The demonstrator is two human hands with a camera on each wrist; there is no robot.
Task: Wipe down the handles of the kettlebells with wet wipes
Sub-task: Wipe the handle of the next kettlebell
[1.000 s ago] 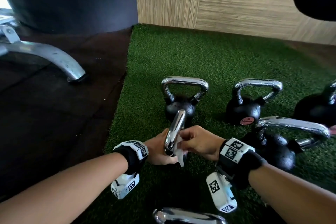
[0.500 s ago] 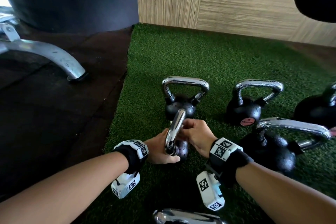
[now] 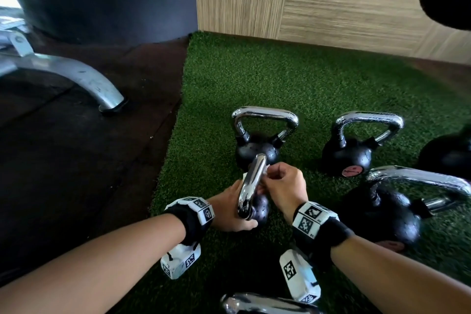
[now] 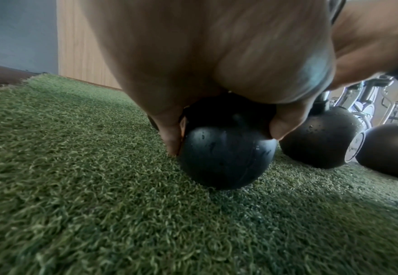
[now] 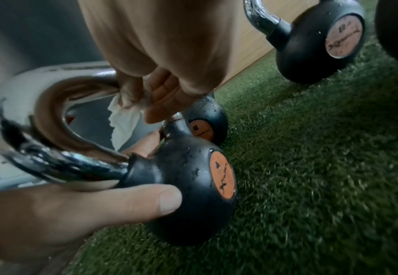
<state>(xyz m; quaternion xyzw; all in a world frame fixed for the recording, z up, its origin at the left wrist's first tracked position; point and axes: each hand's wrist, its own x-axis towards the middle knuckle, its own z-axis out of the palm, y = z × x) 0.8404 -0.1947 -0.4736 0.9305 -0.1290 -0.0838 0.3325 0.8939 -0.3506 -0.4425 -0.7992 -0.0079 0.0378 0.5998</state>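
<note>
Kettlebell (image 3: pixel 257 208) between both hands

A small kettlebell (image 3: pixel 257 208) is steadied on the turf (image 3: pixel 254 79) by the left hand (image 3: pixel 229 211), which is curled round its black ball. A white wipe (image 3: pixel 265 173) is pinched against the chrome handle (image 3: pixel 251 183) by the right hand (image 3: pixel 285 186). Other kettlebells (image 3: pixel 257 150) are seen standing just beyond and to the right.
</note>
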